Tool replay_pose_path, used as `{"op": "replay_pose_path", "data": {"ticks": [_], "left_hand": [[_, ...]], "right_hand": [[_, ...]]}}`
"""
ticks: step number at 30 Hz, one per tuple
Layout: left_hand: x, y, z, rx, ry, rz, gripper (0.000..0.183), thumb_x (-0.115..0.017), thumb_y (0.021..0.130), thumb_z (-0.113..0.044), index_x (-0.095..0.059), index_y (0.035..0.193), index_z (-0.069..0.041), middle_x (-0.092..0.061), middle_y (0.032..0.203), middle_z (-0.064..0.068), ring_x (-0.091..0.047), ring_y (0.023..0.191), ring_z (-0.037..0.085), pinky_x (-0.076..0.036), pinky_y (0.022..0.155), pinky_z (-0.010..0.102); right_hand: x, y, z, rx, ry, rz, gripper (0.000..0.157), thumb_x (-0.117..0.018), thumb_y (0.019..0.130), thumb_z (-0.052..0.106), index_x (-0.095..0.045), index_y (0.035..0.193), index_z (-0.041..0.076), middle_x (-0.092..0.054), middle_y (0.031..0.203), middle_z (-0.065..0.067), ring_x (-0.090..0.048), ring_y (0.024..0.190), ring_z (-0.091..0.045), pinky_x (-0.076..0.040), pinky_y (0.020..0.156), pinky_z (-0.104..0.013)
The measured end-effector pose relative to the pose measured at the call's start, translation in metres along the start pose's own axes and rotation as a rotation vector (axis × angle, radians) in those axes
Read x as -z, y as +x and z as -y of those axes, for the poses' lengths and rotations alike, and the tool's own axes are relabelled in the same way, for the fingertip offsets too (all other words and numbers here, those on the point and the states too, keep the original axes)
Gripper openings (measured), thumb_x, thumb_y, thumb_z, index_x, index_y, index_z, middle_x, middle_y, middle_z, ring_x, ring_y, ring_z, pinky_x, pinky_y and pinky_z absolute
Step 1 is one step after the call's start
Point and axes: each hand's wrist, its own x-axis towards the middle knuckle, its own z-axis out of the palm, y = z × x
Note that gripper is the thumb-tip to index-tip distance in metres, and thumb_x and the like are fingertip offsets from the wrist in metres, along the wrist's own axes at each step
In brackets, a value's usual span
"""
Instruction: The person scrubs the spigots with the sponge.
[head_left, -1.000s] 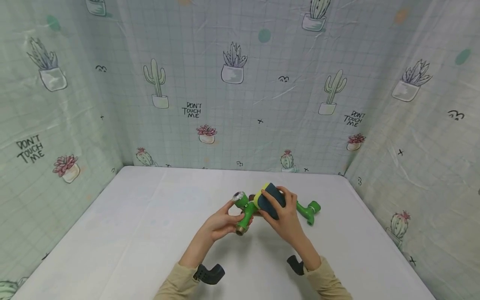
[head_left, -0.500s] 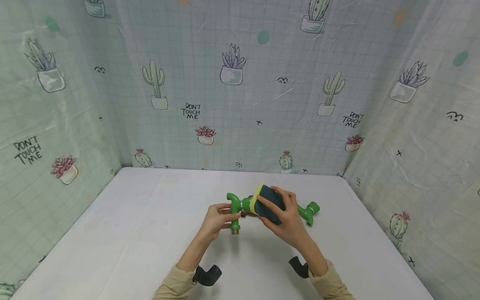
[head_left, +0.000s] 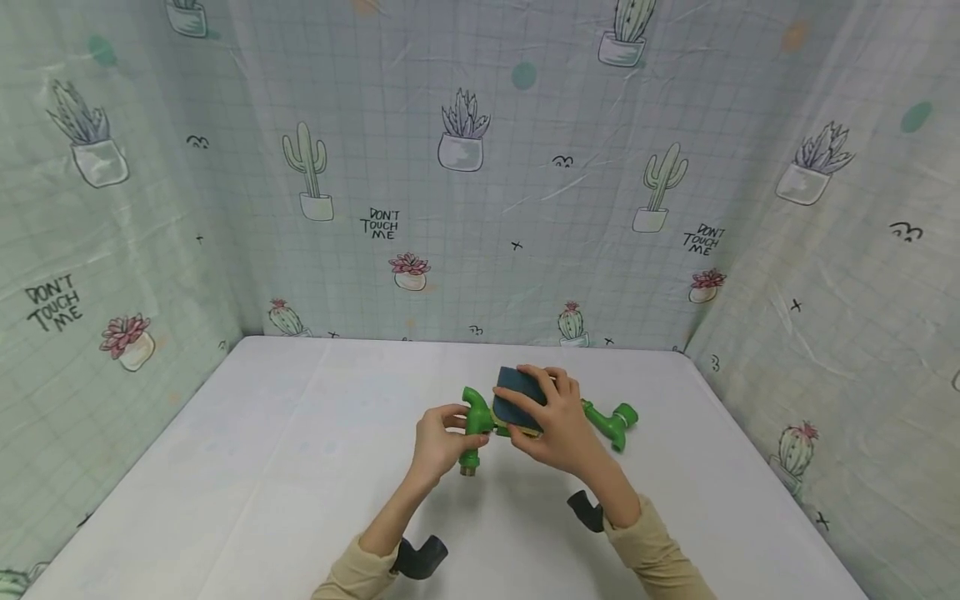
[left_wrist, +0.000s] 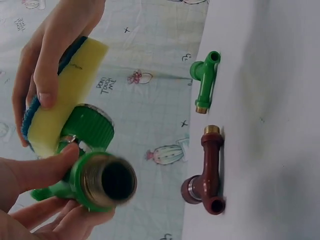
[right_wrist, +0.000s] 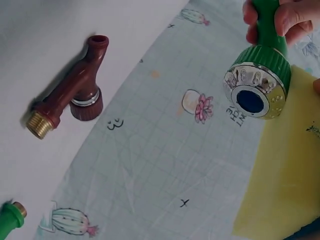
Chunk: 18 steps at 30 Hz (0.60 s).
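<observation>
My left hand [head_left: 441, 442] grips a green tap [head_left: 474, 417] above the table, its knob turned to the right. In the left wrist view the tap's brass threaded end faces the camera. The right hand [head_left: 553, 421] holds a sponge [head_left: 517, 398], yellow with a dark blue scouring side. The sponge's yellow side [left_wrist: 82, 80] lies against the ribbed green knob [left_wrist: 90, 125]. From the right wrist view, the knob's silver cap [right_wrist: 252, 90] with a dark blue centre shows beside the yellow foam. Sponge and right hand cover most of the knob in the head view.
A second green tap [head_left: 615, 425] lies on the white table [head_left: 315, 467] to the right. A maroon tap [right_wrist: 80, 80] with a brass thread lies near it, hidden in the head view. A cactus-print curtain [head_left: 480, 208] surrounds the table's back and sides.
The left hand has turned the held tap, so its knob now points right instead of toward the head camera. The sponge has shifted left and tilted over the knob's top.
</observation>
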Motion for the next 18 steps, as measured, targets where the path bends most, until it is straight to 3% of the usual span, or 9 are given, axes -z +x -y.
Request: {"op": "replay_pose_path", "data": {"ticks": [6, 12, 18], "left_hand": [[0.002, -0.001, 0.000, 0.016, -0.120, -0.064, 0.040, -0.074, 0.067, -0.001, -0.060, 0.103, 0.009, -0.062, 0.092, 0.026, -0.066, 0.069, 0.024, -0.056, 0.060, 0.032], [0.005, 0.002, 0.001, 0.143, -0.274, 0.000, 0.042, -0.070, 0.073, -0.001, -0.055, 0.110, 0.011, -0.060, 0.098, 0.027, -0.067, 0.074, 0.021, -0.057, 0.065, 0.035], [0.008, 0.006, 0.009, 0.224, -0.326, 0.033, 0.043, -0.068, 0.077, -0.008, -0.052, 0.113, 0.010, -0.065, 0.093, 0.022, -0.068, 0.077, 0.023, -0.056, 0.067, 0.034]], "right_hand": [[-0.001, -0.009, 0.008, 0.103, -0.019, 0.031, 0.053, -0.071, 0.065, 0.027, -0.056, 0.116, 0.031, -0.044, 0.127, -0.011, -0.037, 0.104, -0.030, -0.035, 0.081, -0.048], [-0.005, -0.022, 0.009, 0.177, -0.031, 0.022, 0.059, -0.078, 0.057, 0.023, -0.058, 0.112, 0.033, -0.044, 0.125, -0.009, -0.037, 0.103, -0.027, -0.032, 0.082, -0.046], [-0.006, -0.028, 0.004, 0.207, -0.036, 0.046, 0.059, -0.080, 0.053, 0.021, -0.060, 0.107, 0.034, -0.046, 0.124, -0.008, -0.037, 0.103, -0.026, -0.030, 0.082, -0.044]]}}
